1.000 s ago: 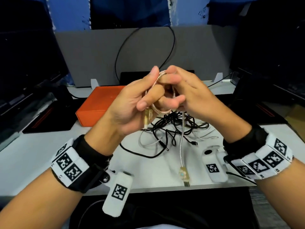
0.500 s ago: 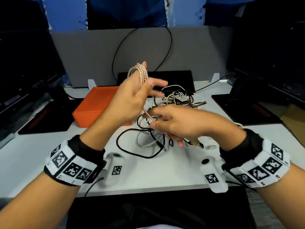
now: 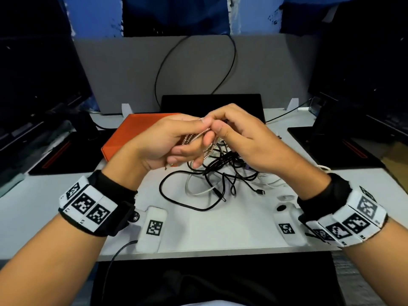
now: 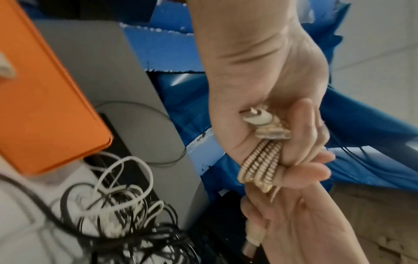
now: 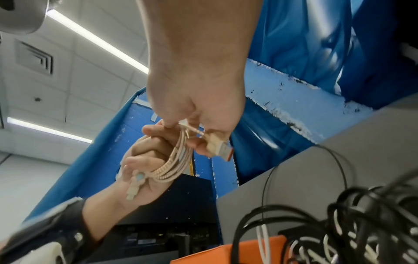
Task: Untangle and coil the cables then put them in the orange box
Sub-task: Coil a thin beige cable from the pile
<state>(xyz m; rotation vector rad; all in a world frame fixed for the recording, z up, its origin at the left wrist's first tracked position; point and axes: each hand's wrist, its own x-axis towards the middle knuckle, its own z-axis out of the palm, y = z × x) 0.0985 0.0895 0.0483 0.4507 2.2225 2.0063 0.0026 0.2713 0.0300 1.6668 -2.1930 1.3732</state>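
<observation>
Worktop (image 3: 33, 208) white, grey partition (image 3: 132, 69) behind, blue sheeting above. Left hand (image 3: 161, 142) grips coiled braided cable (image 4: 260, 166); right hand (image 3: 247, 140) pinches its USB plug (image 5: 220, 146). Orange box (image 3: 123, 138) closed, far-left. Tangled cables (image 3: 220, 173) under the hands.

The white desk (image 3: 39, 208) carries an orange box (image 3: 132, 131) at its back left. Just right of the box lies a tangle of black and white cables (image 3: 220, 173). A black pad (image 3: 326, 149) lies at the right, another (image 3: 64, 155) at the left.
</observation>
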